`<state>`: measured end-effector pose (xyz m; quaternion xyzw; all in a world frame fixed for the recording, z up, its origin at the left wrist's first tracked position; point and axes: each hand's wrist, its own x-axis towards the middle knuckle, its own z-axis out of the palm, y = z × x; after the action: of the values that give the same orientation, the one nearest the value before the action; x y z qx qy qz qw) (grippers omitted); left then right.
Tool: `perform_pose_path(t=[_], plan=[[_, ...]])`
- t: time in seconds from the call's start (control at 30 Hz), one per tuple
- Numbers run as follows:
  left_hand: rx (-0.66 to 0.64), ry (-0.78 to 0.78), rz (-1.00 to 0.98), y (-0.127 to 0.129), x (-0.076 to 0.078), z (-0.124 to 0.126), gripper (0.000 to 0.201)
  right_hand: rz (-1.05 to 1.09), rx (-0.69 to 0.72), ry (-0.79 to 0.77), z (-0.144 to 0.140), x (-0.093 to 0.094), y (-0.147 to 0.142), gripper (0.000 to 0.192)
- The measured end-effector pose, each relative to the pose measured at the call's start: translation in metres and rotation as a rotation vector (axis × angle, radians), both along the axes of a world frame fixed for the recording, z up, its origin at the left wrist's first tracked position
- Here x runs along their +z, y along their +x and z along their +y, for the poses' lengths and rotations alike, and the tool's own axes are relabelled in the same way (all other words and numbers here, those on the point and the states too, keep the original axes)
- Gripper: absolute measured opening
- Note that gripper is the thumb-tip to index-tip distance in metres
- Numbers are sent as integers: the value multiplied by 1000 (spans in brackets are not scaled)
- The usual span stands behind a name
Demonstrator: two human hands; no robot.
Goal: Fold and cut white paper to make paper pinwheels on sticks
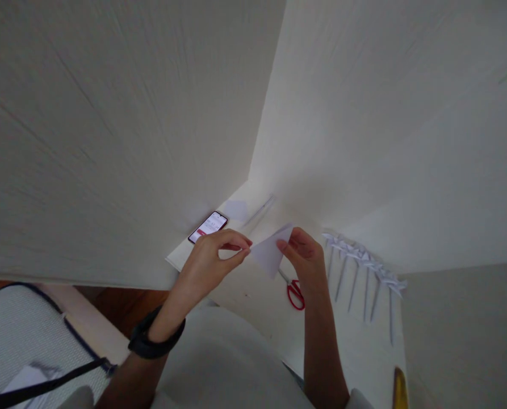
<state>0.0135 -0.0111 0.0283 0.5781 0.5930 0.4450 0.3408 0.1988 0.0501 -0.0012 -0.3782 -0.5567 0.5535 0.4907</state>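
A folded piece of white paper point(272, 250), roughly triangular, is held up above the white tabletop point(240, 289). My right hand point(306, 255) grips its right side between thumb and fingers. At the paper's left corner, my left hand point(213, 258) has thumb and forefinger pinched together. Below the paper lie scissors point(294, 294) with red handles, their blades partly hidden behind it. Just beyond my left hand is a lit phone point(208, 225), partly covered by that hand.
A pale sheet of paper point(236, 210) and a thin stick point(260, 211) lie near the wall corner. On the right, several folded paper shapes on sticks point(359, 258) lie in a row. A yellow object point(400, 389) is at the lower right. Walls point(185, 142) enclose the table's back.
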Motion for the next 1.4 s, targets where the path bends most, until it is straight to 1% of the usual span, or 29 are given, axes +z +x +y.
perform_pose_path(t=[0.13,0.27,0.37,0.5,0.67,0.83,1.03,1.2,1.3,1.4], plan=[[54,-50,-274,-4,5,-6,13,50,58,-34,-2,10,-10,9],[95,-60,-398,-5,8,-9,13,62,73,-56,-5,17,-17,10],[108,-51,-420,-4,9,-11,12,83,54,-89,-7,18,-19,10],[112,-2,-407,-2,10,-11,11,101,4,-132,-12,18,-17,11],[124,41,-387,2,8,-8,11,142,-31,-149,-16,17,-14,9],[180,34,-469,8,2,-5,13,193,-98,-157,-18,13,-19,12],[241,15,-623,16,-5,-2,14,187,-180,-164,-21,10,-24,11],[310,91,-708,23,-21,4,14,161,-237,-200,-25,6,-26,16],[326,72,-748,24,-31,7,13,146,-244,-213,-26,3,-26,17],[315,50,-749,23,-37,9,12,129,-240,-218,-25,1,-25,19]])
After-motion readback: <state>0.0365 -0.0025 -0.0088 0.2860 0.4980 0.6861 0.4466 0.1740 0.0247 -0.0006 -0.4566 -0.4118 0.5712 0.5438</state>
